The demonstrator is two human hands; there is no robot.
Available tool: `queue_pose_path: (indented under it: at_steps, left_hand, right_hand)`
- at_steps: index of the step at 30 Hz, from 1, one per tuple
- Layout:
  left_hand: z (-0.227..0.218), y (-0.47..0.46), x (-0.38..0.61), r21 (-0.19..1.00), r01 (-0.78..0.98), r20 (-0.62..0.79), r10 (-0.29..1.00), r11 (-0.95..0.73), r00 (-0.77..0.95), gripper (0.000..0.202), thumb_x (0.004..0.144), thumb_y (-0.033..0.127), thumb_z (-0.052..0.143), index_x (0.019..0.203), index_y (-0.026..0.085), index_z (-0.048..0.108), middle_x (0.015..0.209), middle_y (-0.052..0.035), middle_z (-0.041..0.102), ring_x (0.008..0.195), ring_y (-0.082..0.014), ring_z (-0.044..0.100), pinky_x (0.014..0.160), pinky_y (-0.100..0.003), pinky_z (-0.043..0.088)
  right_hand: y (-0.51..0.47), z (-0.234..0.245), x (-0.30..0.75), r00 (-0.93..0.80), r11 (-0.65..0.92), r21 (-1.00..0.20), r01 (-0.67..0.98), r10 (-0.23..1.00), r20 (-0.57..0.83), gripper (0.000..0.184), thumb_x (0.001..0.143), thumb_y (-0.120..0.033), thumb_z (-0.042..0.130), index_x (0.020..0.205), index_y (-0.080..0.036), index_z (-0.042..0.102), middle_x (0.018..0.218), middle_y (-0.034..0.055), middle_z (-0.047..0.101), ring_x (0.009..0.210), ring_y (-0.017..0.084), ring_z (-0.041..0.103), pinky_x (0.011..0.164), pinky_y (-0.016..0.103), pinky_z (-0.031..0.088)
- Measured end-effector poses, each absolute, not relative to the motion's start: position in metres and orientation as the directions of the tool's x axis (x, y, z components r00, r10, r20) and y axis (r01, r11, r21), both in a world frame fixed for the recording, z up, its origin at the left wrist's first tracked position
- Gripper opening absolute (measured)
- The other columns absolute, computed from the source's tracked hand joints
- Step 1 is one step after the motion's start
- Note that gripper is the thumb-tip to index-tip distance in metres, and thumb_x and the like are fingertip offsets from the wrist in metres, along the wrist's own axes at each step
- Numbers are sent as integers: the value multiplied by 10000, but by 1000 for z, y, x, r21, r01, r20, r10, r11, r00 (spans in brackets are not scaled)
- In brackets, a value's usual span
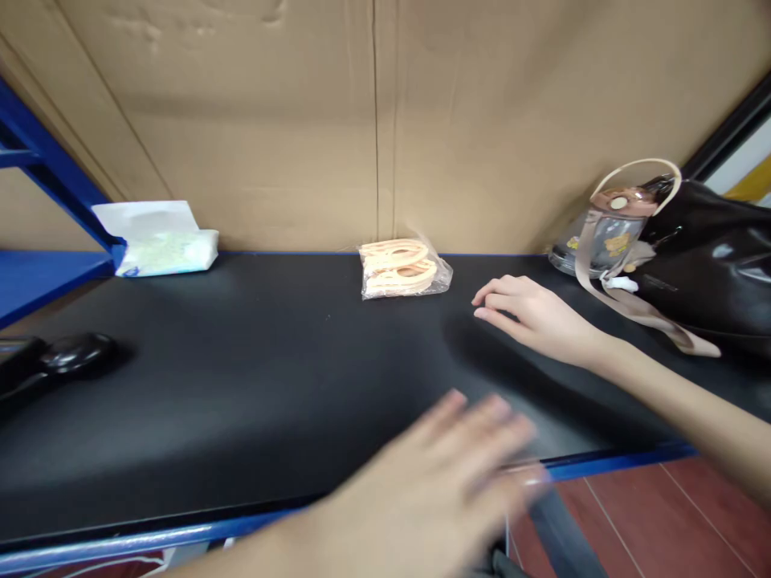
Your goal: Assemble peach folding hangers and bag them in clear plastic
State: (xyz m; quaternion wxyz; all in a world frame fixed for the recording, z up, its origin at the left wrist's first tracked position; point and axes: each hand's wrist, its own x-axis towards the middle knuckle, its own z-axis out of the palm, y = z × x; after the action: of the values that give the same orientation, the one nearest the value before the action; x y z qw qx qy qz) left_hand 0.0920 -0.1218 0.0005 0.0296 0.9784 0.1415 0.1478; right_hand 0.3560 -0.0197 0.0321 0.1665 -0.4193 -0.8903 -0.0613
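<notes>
A clear plastic bag [405,268] of flat, peach-coloured looped pieces lies at the back middle of the black tabletop [241,361]. I cannot make out what kind of pieces they are. My right hand [530,313] hovers over the table just right of the bag, apart from it, fingers loosely bent and holding nothing. Across the front edge reaches my left hand [446,474], smeared by motion, with its fingers spread and nothing in them.
A tissue pack [169,250] sits at the back left, and a black device [66,353] lies at the left edge. On the right stand a clear water bottle [602,241] with a strap and a black bag [716,265]. Cardboard [271,120] walls the back.
</notes>
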Motion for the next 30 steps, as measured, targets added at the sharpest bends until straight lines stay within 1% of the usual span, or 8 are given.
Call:
queue_pose_path:
  at_steps: [3, 6, 9, 13, 18, 25, 27, 30]
  left_hand:
    - [6, -74, 38, 161, 679, 130, 697, -716, 705, 533, 1033, 311, 274, 1545, 183, 348, 1623, -89, 329, 1497, -293, 296, 1198, -554, 311]
    - [5, -29, 4, 132, 821, 5, 829, -555, 559, 708, 1014, 566, 268, 1545, 103, 334, 1631, -139, 268, 1516, -319, 208, 1217, -548, 247]
    - [1, -2, -6, 127, 828, -3, 835, -545, 550, 800, 990, 654, 230, 1558, 95, 296, 1635, -146, 225, 1516, -314, 194, 1223, -538, 224]
    - [-2, 10, -2, 118, 820, 23, 827, -560, 562, 808, 991, 658, 219, 1557, 86, 293, 1631, -151, 232, 1517, -314, 197, 1224, -539, 217]
    - [-4, 9, -1, 103, 818, 68, 824, -567, 562, 770, 1006, 633, 223, 1539, 88, 333, 1623, -160, 269, 1510, -324, 223, 1204, -570, 251]
    - [4, -7, 0, 56, 825, 78, 827, -562, 557, 657, 1038, 508, 249, 1504, 72, 407, 1582, -171, 364, 1476, -346, 318, 1172, -564, 337]
    - [-9, -35, -12, 22, 787, 126, 783, -616, 609, 610, 1034, 478, 275, 1497, 117, 443, 1551, -153, 436, 1415, -349, 435, 1128, -516, 422]
    - [-59, -100, -45, 47, 565, 252, 557, -824, 791, 629, 959, 611, 412, 1527, 342, 389, 1495, -17, 543, 1305, -290, 563, 1083, -411, 479]
  right_hand:
    - [-14, 22, 352, -550, 610, -105, 786, 766, 332, 296, 1033, -275, 346, 997, -188, 627, 966, 83, 691, 917, 241, 651, 833, 426, 519]
    - [-10, 14, 340, -603, 662, -176, 728, 742, 294, 246, 1019, -266, 403, 1082, -191, 628, 1068, 84, 697, 1001, 224, 664, 892, 402, 544]
    - [-10, 6, 320, -692, 731, -201, 652, 682, 236, 299, 1022, -310, 442, 1214, -193, 640, 1314, 101, 653, 1207, 230, 624, 1041, 412, 503]
    - [-7, -3, 294, -729, 758, -214, 617, 652, 206, 459, 1024, -419, 442, 1398, -186, 567, 1540, 128, 468, 1410, 279, 463, 1158, 499, 396]
    - [4, -9, 275, -739, 755, -257, 603, 650, 176, 591, 1029, -493, 384, 1486, -128, 468, 1595, 162, 332, 1499, 295, 295, 1211, 551, 281]
    - [7, -11, 274, -726, 735, -322, 597, 666, 174, 570, 1020, -499, 412, 1495, -188, 465, 1607, 113, 323, 1508, 276, 268, 1227, 535, 253]
    - [6, -12, 274, -727, 739, -308, 599, 663, 176, 573, 1022, -498, 405, 1492, -177, 469, 1607, 117, 318, 1505, 277, 276, 1223, 533, 263]
    - [6, -12, 274, -727, 739, -288, 609, 666, 169, 573, 1028, -504, 380, 1491, -179, 471, 1607, 105, 323, 1500, 269, 292, 1221, 523, 275]
